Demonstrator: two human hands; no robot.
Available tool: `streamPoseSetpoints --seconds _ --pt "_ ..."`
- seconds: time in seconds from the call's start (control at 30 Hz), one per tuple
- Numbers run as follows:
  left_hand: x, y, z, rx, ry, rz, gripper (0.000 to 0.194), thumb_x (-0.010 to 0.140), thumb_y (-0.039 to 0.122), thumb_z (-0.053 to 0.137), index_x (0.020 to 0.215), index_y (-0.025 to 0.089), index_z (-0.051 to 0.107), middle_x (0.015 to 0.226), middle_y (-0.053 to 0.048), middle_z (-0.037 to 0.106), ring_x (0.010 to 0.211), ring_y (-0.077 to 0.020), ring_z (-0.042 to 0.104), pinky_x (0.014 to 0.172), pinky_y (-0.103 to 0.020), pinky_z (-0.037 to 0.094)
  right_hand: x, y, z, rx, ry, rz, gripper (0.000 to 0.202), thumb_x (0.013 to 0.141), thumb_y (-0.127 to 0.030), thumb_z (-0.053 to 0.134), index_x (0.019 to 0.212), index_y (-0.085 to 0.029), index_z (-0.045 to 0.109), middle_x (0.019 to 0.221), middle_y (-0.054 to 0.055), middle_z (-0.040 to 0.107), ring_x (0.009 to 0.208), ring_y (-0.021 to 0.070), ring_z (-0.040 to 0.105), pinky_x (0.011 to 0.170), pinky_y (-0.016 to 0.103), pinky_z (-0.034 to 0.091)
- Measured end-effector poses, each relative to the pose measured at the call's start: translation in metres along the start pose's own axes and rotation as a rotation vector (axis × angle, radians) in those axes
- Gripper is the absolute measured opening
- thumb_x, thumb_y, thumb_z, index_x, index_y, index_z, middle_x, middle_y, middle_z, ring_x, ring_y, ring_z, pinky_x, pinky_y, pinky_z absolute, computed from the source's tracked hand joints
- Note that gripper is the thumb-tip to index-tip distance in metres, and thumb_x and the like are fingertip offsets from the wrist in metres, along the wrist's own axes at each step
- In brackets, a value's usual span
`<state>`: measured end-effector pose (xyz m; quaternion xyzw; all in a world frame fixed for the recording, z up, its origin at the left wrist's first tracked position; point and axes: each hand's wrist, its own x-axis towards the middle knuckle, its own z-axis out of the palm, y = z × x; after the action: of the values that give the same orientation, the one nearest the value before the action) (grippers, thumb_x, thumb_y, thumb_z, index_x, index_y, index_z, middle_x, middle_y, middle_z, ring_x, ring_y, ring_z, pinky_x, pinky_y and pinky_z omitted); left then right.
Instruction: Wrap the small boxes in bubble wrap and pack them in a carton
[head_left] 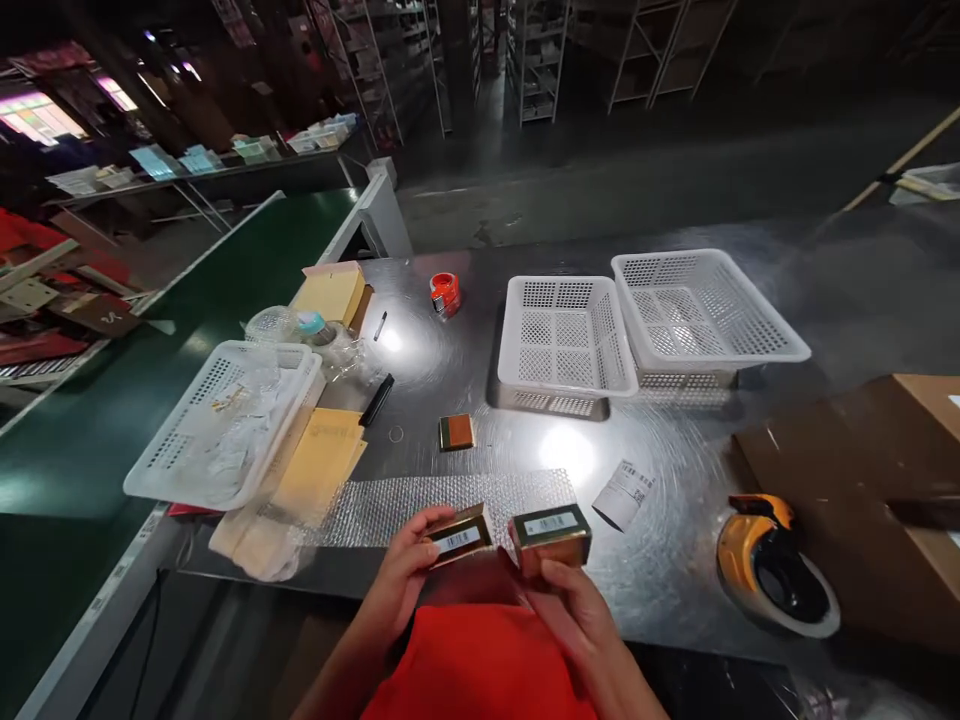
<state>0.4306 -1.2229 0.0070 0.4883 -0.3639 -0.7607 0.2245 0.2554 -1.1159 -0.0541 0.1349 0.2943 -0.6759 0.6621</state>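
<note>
Boxes are held close over the table [675, 520] edge: one small gold box [457, 538] is pinched in the left hand [401, 580], another gold box [551, 535] in the right hand [577, 610]. Each grip is closed around its box. A bubble wrap strip [420, 505] is seen just past both grips.

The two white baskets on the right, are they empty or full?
Empty. Both baskets show bare mesh floors, nothing inside.

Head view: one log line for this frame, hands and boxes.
left hand: holds left small box | right hand: holds right small box | third small box: on table
</note>
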Motion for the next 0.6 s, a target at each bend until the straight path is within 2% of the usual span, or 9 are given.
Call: streamPoseSetpoints --seconds 0.07,0.13,0.2,0.27,0.43,0.5,0.6 --pt "-0.002 -0.002 0.002 -0.025 -0.034 -0.022 0.047 0.061 0.036 0.075 0.104 0.019 0.07 0.11 -0.01 0.069 0.097 -0.0245 0.064 0.08 -0.03 0.05 0.002 0.004 0.003 -0.015 -0.044 -0.037 0.04 0.05 -0.019 0.086 0.087 -0.023 0.07 0.09 0.003 0.076 0.103 0.0274 0.067 0.103 0.046 0.045" --pt "-0.003 -0.005 0.003 -0.069 -0.074 -0.04 0.043 0.065 0.035 0.073 0.104 0.019 0.069 0.109 -0.009 0.068 0.092 -0.0215 0.063 0.075 -0.029 0.05 0.005 0.006 0.005 -0.036 -0.084 -0.081 0.046 0.047 -0.018 0.09 0.087 -0.025 0.068 0.105 0.003 0.074 0.111 0.0283 0.064 0.107 0.046 0.042" --pt "-0.003 -0.008 0.003 -0.101 -0.11 -0.068 0.039 0.07 0.035 0.071 0.105 0.019 0.067 0.108 -0.009 0.066 0.09 -0.0207 0.062 0.074 -0.03 0.05 0.007 0.005 0.006 -0.058 -0.129 -0.107 0.043 0.048 -0.017 0.091 0.081 -0.025 0.064 0.123 0.003 0.068 0.12 0.0282 0.059 0.11 0.047 0.038" --pt "-0.003 -0.009 0.004 -0.097 -0.136 -0.096 0.037 0.072 0.034 0.07 0.105 0.019 0.065 0.102 -0.008 0.066 0.091 -0.0207 0.062 0.075 -0.03 0.05 0.009 0.004 0.005 -0.075 -0.143 -0.115 0.042 0.051 -0.019 0.091 0.081 -0.026 0.062 0.129 0.002 0.065 0.121 0.0271 0.058 0.111 0.049 0.037" --pt "0.0 -0.007 0.008 0.043 -0.103 -0.168 0.037 0.069 0.036 0.073 0.101 0.019 0.064 0.101 -0.005 0.065 0.092 -0.02 0.062 0.083 -0.033 0.05 0.013 0.005 -0.007 -0.174 -0.12 -0.073 0.054 0.047 -0.026 0.093 0.095 -0.025 0.068 0.112 0.008 0.073 0.107 0.0309 0.065 0.103 0.053 0.045" --pt "0.003 -0.008 0.009 0.106 -0.114 -0.174 0.039 0.072 0.042 0.072 0.102 0.019 0.064 0.098 -0.005 0.066 0.092 -0.0215 0.063 0.083 -0.035 0.05 0.015 0.008 -0.015 -0.211 -0.057 -0.055 0.052 0.05 -0.03 0.093 0.096 -0.024 0.07 0.104 0.008 0.074 0.101 0.0303 0.067 0.096 0.05 0.05" --pt "0.008 -0.013 0.007 0.295 -0.185 -0.105 0.046 0.077 0.053 0.067 0.103 0.016 0.067 0.095 -0.007 0.068 0.092 -0.0239 0.064 0.085 -0.038 0.05 0.016 0.014 -0.032 -0.254 0.035 -0.018 0.047 0.058 -0.034 0.089 0.101 -0.025 0.071 0.102 0.005 0.075 0.096 0.0264 0.069 0.087 0.044 0.054"
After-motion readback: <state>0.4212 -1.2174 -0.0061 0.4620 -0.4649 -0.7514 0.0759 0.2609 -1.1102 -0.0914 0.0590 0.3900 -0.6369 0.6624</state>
